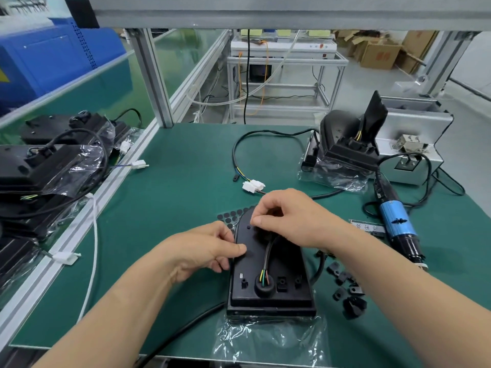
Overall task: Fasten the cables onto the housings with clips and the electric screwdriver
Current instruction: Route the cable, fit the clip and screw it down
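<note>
A black housing (281,293) lies flat on the green mat in front of me. Its black cable (268,252) runs from a round grommet with coloured wires up under my right hand. My right hand (289,216) hovers over the housing's far end with fingers pinched together; what it pinches is hidden. My left hand (210,248) rests on the housing's left edge, thumb and fingers closed against it. Several small black clips (342,285) lie to the right of the housing. The blue electric screwdriver (397,224) lies on the mat at the right, untouched.
A second housing (345,144) in a plastic bag stands at the back right beside a metal screw feeder (414,144). Its cable ends in white connectors (252,185). A sheet of black round pads (232,216) lies behind the housing. More bagged housings (53,160) are stacked on the left.
</note>
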Tool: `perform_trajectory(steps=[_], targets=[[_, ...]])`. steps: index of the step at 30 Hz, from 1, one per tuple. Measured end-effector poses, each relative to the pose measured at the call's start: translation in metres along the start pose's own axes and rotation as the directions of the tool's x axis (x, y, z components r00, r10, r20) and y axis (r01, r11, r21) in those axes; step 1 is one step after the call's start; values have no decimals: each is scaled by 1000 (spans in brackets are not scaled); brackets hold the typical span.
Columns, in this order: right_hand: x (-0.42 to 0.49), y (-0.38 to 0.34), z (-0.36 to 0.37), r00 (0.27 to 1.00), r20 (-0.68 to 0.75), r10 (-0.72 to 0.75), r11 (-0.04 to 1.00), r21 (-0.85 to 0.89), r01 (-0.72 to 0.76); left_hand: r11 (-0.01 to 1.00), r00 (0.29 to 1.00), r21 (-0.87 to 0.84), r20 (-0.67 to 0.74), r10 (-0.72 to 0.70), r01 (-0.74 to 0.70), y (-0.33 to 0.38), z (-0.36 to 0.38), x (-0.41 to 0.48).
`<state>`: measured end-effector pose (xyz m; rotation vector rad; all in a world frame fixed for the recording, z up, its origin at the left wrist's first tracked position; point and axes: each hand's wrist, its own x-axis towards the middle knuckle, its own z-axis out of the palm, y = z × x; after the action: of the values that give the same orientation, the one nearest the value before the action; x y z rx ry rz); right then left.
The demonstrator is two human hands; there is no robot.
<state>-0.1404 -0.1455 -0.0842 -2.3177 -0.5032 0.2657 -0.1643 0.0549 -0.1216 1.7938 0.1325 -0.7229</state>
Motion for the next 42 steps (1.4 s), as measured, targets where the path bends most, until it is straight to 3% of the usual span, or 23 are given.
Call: perform_trajectory(steps=[6,9,13,16,19,21,26,30,33,36,42], targets=[[-25,26,-24,981,-157,116,955,290,-67,975,998,222,-65,-12,26,3,0,3],[-39,39,-26,974,-163,156,957,267,-108,908,986,411,-100,134,-81,11,5,3],[-50,50,-26,969,-183,165,955,274,-111,747,943,634,-78,322,-202,22,14,0],[-56,54,-27,967,-194,165,950,295,-103,726,962,662,-25,273,-189,23,13,-2],[-61,58,-31,966,-182,182,948,295,-123,821,973,533,12,232,-202,14,6,-2],[-66,68,-39,957,-193,215,957,237,-167,865,976,460,14,217,-199,8,4,-3],[-71,90,-51,938,-168,302,926,-183,-330,859,984,500,-68,162,-107,1,6,0],[-70,92,-44,946,-107,306,906,-273,-324,823,981,563,-110,162,-73,12,9,-1],[-68,86,-44,949,-118,293,907,-280,-315,703,930,707,-207,304,-73,18,17,-8],[-73,79,-47,954,-92,287,907,-295,-301,695,818,690,-272,508,-202,25,33,-21],[-88,65,-27,948,-53,314,863,-400,-308,733,907,617,-72,416,-287,32,50,-34]])
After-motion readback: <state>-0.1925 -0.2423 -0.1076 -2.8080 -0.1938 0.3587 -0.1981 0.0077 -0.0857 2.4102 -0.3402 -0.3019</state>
